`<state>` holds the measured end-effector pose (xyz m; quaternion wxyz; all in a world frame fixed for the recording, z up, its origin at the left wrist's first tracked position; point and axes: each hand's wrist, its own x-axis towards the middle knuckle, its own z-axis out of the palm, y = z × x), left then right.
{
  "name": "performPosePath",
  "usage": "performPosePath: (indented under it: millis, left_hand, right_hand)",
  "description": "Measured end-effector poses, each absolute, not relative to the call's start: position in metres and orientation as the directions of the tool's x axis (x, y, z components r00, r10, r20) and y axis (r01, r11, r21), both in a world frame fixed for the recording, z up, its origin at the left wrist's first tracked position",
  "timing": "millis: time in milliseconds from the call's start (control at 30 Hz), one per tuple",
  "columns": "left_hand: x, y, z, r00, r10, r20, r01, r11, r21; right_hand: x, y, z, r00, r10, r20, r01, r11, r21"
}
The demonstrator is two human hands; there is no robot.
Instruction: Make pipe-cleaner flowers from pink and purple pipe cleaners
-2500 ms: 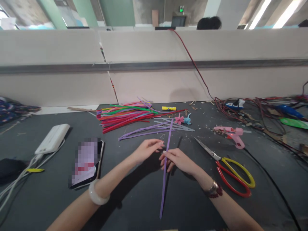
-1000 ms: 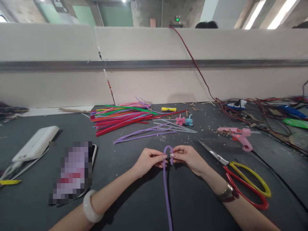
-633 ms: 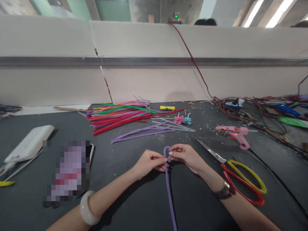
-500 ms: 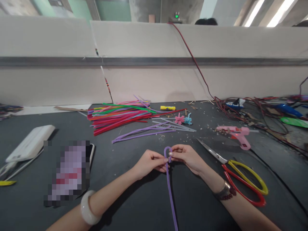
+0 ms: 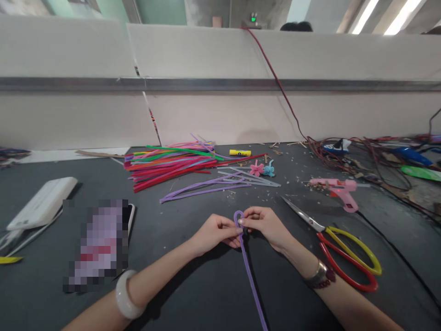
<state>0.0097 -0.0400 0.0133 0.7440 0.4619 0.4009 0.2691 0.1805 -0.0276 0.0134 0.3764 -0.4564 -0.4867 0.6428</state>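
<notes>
A long purple pipe cleaner [image 5: 251,276] lies on the dark table, its far end bent into a small loop between my two hands. My left hand [image 5: 214,233] pinches it just below the loop. From the other side my right hand [image 5: 264,225] pinches the loop's free end against the stem. Both hands rest low over the table near its middle. The stem runs toward me and out of view at the bottom edge.
A pile of coloured pipe cleaners [image 5: 168,164], loose purple ones [image 5: 203,187], a yellow glue stick [image 5: 240,152] and two small flowers [image 5: 262,169] lie beyond. Scissors [image 5: 339,253] and a pink glue gun [image 5: 336,189] sit right; a phone [image 5: 99,243] and power bank [image 5: 43,202] left. Tangled cables [image 5: 372,156] far right.
The straight pipe cleaner was folded over at its far end into a loop. Since half a second ago the loop has tightened and the near end has swung to the right.
</notes>
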Motion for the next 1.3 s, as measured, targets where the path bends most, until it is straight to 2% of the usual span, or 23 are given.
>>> performPosePath:
  millis: [233,400,667,967,1100,1300]
  left_hand:
    - [0.009,-0.041,0.018,0.588,0.744,-0.318,-0.043,0.421,0.906]
    - [0.008,-0.042,0.016,0.618,0.732,-0.287,-0.06,0.408,0.911]
    - [0.011,-0.044,0.016,0.617,0.736,-0.277,-0.093,0.417,0.904]
    - [0.015,-0.046,0.017,0.591,0.758,-0.274,-0.138,0.431,0.892]
    - [0.016,-0.047,0.015,0.591,0.763,-0.262,-0.168,0.435,0.885]
    - [0.013,-0.048,0.015,0.61,0.759,-0.225,-0.175,0.407,0.897]
  right_hand:
    - [0.182,-0.029,0.017,-0.428,0.857,-0.287,-0.136,-0.375,-0.917]
    - [0.184,-0.028,0.013,-0.506,0.827,-0.245,-0.222,-0.399,-0.89]
    - [0.174,-0.033,0.007,-0.445,0.853,-0.274,-0.324,-0.438,-0.839]
    - [0.159,-0.038,0.003,-0.27,0.912,-0.308,-0.379,-0.395,-0.837]
    - [0.156,-0.039,0.007,-0.291,0.908,-0.301,-0.423,-0.404,-0.811]
    - [0.165,-0.036,0.012,-0.419,0.876,-0.239,-0.398,-0.414,-0.819]
